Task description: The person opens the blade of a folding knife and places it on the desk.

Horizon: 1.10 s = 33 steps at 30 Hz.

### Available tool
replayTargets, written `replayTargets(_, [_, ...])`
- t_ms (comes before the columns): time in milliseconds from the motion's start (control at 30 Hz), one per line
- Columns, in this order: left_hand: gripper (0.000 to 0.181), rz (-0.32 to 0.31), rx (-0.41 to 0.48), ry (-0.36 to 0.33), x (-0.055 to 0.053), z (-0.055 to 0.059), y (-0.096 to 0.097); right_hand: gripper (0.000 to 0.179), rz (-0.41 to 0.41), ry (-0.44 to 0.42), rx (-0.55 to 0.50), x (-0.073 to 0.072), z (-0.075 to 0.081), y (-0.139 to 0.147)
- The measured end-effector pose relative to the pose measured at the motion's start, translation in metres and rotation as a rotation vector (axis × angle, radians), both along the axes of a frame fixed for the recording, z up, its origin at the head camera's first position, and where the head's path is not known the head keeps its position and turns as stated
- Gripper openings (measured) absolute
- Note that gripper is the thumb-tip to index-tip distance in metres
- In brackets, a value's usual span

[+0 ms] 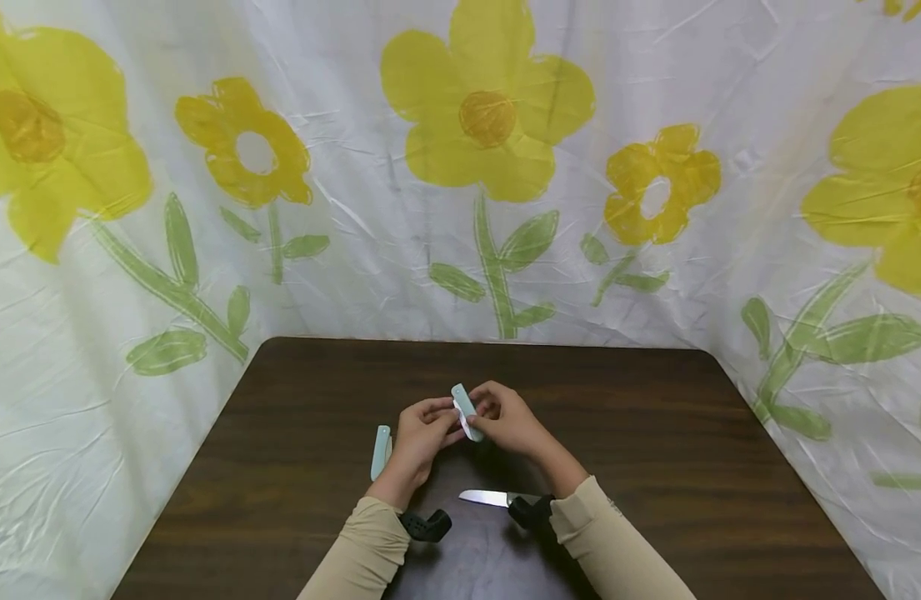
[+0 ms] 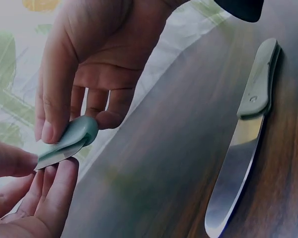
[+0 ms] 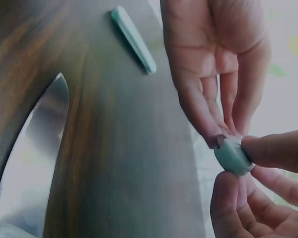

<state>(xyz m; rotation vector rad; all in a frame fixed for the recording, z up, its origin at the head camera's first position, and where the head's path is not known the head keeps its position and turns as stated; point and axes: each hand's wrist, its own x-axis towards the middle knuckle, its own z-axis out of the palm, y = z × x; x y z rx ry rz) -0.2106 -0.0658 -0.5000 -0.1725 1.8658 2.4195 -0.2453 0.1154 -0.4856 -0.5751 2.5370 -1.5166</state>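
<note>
Between my two hands is a light green folding knife, held above the table. Its blade shows along one side of the handle, partly out of it in the left wrist view. My left hand pinches the blade side between thumb and fingers. On the handle, my right hand grips with thumb and fingertips. A second folding knife, folded, lies beside my left wrist. Near my right wrist, a third knife lies unfolded, its blade pointing left in the head view.
The dark wooden table spreads under both hands. A white cloth with yellow flowers hangs behind and at the sides. Black wrist devices sit below the sleeves. The unfolded knife's bare blade lies close to the right forearm.
</note>
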Motion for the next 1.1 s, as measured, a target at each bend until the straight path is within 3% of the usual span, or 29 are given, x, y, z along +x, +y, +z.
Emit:
replayTargets(533, [0.033, -0.019, 0.011, 0.009, 0.004, -0.001, 0.016, 0.03, -0.091, 0.0, -0.158, 0.02, -0.007, 0.009])
replayTargets(767, [0.032, -0.027, 0.014, 0.03, 0.005, 0.004, 0.021, 0.032, -0.087, 0.018, -0.237, 0.023, -0.009, 0.014])
replayTargets(1100, [0.029, -0.041, 0.039, 0.04, 0.005, 0.003, 0.026, 0.035, -0.073, -0.002, -0.24, 0.027, -0.012, 0.022])
